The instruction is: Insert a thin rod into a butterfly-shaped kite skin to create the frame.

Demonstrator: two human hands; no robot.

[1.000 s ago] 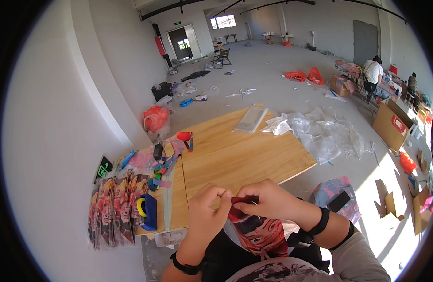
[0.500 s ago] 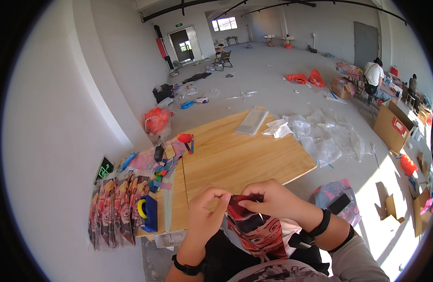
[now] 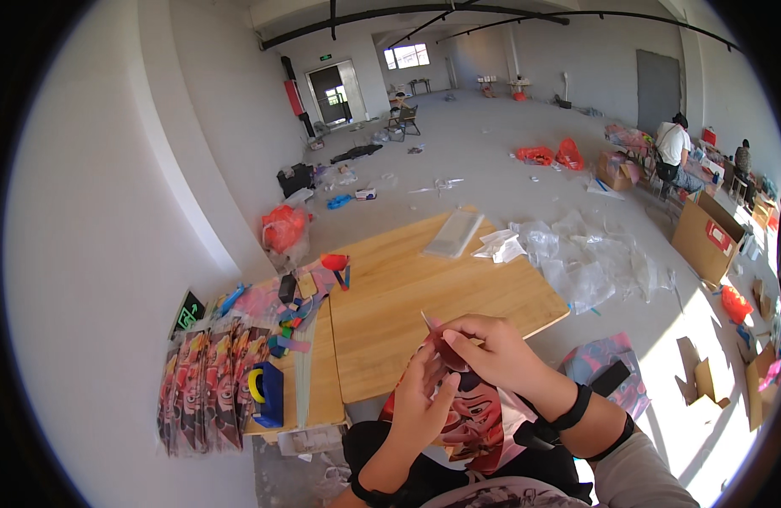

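Note:
A flexible printed sheet [image 3: 479, 412] in red, black and skin tones, showing a drawn cartoon face, hangs in front of my lap. My right hand [image 3: 490, 345] is closed in a pinch on its top corner. My left hand [image 3: 418, 402] grips the sheet's left upper edge, the fingertips close to the right hand's. Above the pinching fingers a short, thin, pale pointed tip [image 3: 426, 320] sticks up; what it belongs to is hidden. To the left lie several similar printed pieces in clear sleeves [image 3: 206, 385], next to a blue tape dispenser [image 3: 270, 396] with yellow tape.
The wooden table [image 3: 407, 279] carries long pale strips [image 3: 303, 377], small coloured blocks [image 3: 287, 334] and a stack of clear bags [image 3: 455, 234]. Crumpled plastic film [image 3: 568, 267] lies beyond its right edge. A cardboard box [image 3: 706, 239] and a seated person [image 3: 672, 148] are farther right.
Both hands have shifted and turned, the left one moving right and closer to the other. The sheet's top corner is now bunched between the fingers, and a pale tip shows above them.

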